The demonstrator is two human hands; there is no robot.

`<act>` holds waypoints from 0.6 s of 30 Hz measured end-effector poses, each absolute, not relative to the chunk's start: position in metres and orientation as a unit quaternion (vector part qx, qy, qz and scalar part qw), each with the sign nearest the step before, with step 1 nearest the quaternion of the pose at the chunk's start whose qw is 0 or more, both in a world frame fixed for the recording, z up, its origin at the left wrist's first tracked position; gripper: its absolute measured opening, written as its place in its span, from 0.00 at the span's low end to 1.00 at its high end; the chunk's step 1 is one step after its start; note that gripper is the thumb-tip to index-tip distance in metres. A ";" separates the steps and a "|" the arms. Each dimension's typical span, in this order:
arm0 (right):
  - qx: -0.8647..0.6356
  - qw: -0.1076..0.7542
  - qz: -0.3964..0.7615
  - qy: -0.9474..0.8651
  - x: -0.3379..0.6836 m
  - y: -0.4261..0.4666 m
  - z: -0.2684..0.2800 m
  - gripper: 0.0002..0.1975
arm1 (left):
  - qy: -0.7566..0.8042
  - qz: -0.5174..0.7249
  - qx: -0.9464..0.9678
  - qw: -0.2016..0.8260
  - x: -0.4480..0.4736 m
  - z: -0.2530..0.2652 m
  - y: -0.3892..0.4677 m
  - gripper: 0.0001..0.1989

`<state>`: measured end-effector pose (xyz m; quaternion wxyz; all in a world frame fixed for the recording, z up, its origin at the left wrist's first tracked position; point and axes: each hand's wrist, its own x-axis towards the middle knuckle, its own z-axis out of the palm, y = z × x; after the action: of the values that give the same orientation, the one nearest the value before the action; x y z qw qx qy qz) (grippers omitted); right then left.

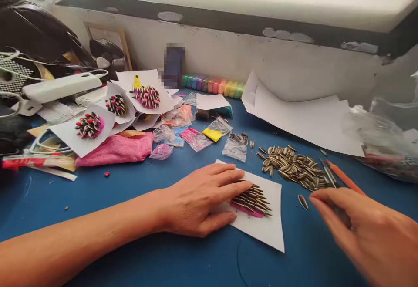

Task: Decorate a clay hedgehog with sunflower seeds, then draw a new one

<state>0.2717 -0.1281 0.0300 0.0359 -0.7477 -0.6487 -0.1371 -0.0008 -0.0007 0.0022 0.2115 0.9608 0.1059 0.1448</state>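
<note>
My left hand (pixel 209 197) lies with its fingers stretched out over a small white paper (pixel 272 239), pressing on its left part. On that paper sits a patch of pink clay (pixel 250 211) covered with rows of striped sunflower seeds (pixel 253 195); my fingers hide its left side. My right hand (pixel 369 230) is at the right, thumb and forefinger pinched together. Whatever is between those fingertips, if anything, is hidden. Just left of them lies a single sunflower seed (pixel 303 202). Behind it spreads a loose pile of sunflower seeds (pixel 290 163).
Tweezers (pixel 329 173) and an orange tool (pixel 346 177) lie beside the pile. Bags of yellow clay (pixel 212 134) and pink clay (pixel 196 139) are behind. Finished seed-covered clay pieces (pixel 89 126) rest on papers above a pink cloth (pixel 116 150). Larger white sheets (pixel 300 117) curl against the wall.
</note>
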 end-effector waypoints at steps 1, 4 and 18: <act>-0.760 0.022 -0.124 -0.638 0.276 -0.128 0.031 0.20 | 0.107 0.144 0.960 0.213 -0.001 0.002 -0.001 0.28; -0.772 0.031 -0.077 -0.630 0.280 -0.126 0.029 0.16 | 0.109 0.139 0.960 0.216 -0.002 0.002 -0.001 0.28; -0.708 0.074 -0.129 -0.691 0.273 -0.123 0.018 0.22 | 0.107 0.146 0.961 0.211 -0.001 -0.001 0.000 0.28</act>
<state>0.2730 -0.1230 0.0180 0.0742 -0.7079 -0.6905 -0.1288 -0.0014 -0.0002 -0.0007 0.2108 0.9606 0.1068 0.1460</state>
